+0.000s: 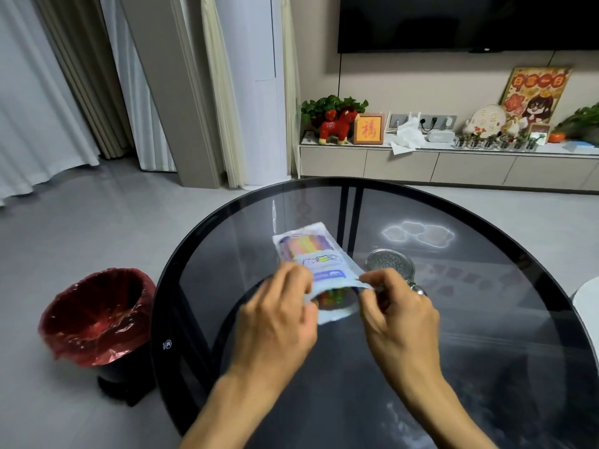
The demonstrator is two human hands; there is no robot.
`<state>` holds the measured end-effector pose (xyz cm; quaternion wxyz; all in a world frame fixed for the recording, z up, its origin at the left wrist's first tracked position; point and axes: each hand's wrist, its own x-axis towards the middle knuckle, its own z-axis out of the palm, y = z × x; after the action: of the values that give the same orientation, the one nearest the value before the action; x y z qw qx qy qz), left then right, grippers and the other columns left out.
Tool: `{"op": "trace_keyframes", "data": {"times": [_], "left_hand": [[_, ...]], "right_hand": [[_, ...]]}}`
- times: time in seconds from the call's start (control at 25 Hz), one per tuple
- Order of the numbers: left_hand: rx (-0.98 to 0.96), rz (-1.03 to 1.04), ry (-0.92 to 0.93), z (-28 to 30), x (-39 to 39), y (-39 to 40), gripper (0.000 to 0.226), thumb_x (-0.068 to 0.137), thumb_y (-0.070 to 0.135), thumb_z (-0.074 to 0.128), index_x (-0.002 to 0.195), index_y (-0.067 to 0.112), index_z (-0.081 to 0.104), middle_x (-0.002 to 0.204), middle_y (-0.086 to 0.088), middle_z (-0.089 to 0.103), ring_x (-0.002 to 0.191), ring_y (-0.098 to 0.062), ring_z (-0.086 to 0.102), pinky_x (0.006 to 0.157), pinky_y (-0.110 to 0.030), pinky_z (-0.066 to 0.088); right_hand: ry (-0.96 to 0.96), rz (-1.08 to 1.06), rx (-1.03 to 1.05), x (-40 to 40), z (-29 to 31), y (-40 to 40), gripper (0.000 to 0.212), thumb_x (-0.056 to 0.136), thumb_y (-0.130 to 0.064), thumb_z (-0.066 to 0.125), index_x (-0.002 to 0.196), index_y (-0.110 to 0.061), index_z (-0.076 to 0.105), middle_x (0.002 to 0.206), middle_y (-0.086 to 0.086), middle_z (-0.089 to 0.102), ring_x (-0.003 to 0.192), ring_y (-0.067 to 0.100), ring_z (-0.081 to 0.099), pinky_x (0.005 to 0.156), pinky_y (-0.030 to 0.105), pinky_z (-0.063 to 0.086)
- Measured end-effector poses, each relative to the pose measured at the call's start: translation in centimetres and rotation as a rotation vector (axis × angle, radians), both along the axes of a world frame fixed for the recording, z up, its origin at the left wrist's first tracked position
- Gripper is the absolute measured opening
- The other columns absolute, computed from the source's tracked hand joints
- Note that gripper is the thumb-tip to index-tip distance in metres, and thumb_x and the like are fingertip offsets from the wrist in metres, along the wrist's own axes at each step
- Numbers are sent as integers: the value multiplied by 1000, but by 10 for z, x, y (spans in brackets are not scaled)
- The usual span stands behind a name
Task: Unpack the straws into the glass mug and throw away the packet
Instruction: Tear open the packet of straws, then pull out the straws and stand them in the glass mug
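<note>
A pale blue straw packet (316, 254) is held above the round glass table (486, 319), its near end pulled open. Coloured straws (330, 296) show inside the opening. My left hand (278, 312) pinches the left lip of the packet. My right hand (398, 312) pinches the right lip. The glass mug (390, 262) stands on the table just behind my right hand, which hides part of it.
A bin with a red liner (97, 315) stands on the floor left of the table. A low TV cabinet (453, 163) with ornaments runs along the far wall. A white object (588, 306) sits at the table's right edge.
</note>
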<state>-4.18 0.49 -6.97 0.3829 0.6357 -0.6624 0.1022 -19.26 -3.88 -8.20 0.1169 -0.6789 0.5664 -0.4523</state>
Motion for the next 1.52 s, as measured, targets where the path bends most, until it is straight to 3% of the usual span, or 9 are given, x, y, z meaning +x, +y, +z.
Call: {"op": "trace_keyframes", "data": {"times": [0.24, 0.44, 0.6, 0.72, 0.88, 1.0, 1.28, 1.4, 1.52], "left_hand": [[-25, -209, 14, -12, -8, 5, 13, 71, 3, 55, 72, 14, 49, 79, 2, 56, 72, -22, 56, 57, -38, 50], [469, -70, 1434, -11, 19, -14, 19, 83, 20, 61, 102, 19, 61, 93, 1, 69, 80, -16, 67, 58, -28, 51], [742, 160, 1317, -43, 25, -24, 15, 94, 24, 54, 94, 16, 67, 91, -7, 72, 74, -23, 62, 56, -27, 44], [672, 165, 1155, -45, 22, -21, 19, 98, 20, 45, 94, 20, 64, 96, -1, 72, 84, -20, 65, 65, -29, 45], [481, 111, 917, -38, 8, -16, 21, 100, 22, 37, 96, 29, 57, 94, 8, 69, 84, -12, 65, 70, -33, 53], [277, 3, 963, -19, 10, -23, 24, 102, 19, 40, 93, 34, 57, 87, 11, 69, 75, 3, 62, 66, -14, 49], [238, -326, 1150, -22, 6, -24, 31, 99, 31, 45, 129, 29, 49, 125, 7, 66, 119, -11, 59, 96, -30, 47], [347, -435, 1190, -20, 4, -22, 47, 81, 30, 69, 124, 30, 50, 119, 7, 70, 111, -12, 66, 95, -35, 50], [349, -178, 1170, -27, 0, -21, 50, 73, 19, 82, 113, 30, 55, 104, 5, 75, 92, -15, 73, 86, -45, 58]], "right_hand": [[182, -5, 48, 9, -12, 4, 29, 84, -40, 42, 66, -19, 35, 58, 10, 61, 58, 42, 57, 48, 35, 36], [-86, 226, 558, -2, -14, -5, 23, 78, -39, 64, 74, -18, 56, 70, 0, 68, 68, 27, 64, 67, 46, 56], [-610, 362, 986, -1, -17, -20, 21, 86, -22, 63, 99, -5, 68, 85, 13, 64, 63, 26, 67, 56, 37, 57], [-508, 231, 866, 10, -33, -26, 14, 94, -15, 58, 88, -5, 65, 70, 9, 62, 46, 22, 58, 46, 30, 52], [-454, 208, 420, 18, -43, -24, 16, 92, -13, 62, 77, -12, 67, 71, -2, 71, 63, 11, 58, 60, 33, 53], [-529, 275, 159, 14, -31, -22, 15, 95, -12, 60, 83, -18, 67, 76, -5, 70, 69, 6, 58, 66, 28, 49], [-736, 323, 48, 13, -21, -22, 14, 97, -11, 56, 92, -18, 66, 86, 3, 71, 80, 11, 63, 73, 32, 54], [-802, 362, 75, 18, -21, -19, 14, 97, -9, 56, 92, -17, 67, 87, 2, 73, 81, 12, 67, 73, 28, 57], [-702, 349, 198, 13, -19, -23, 10, 97, -13, 58, 98, -16, 68, 92, 0, 75, 86, 10, 70, 77, 32, 59]]}}
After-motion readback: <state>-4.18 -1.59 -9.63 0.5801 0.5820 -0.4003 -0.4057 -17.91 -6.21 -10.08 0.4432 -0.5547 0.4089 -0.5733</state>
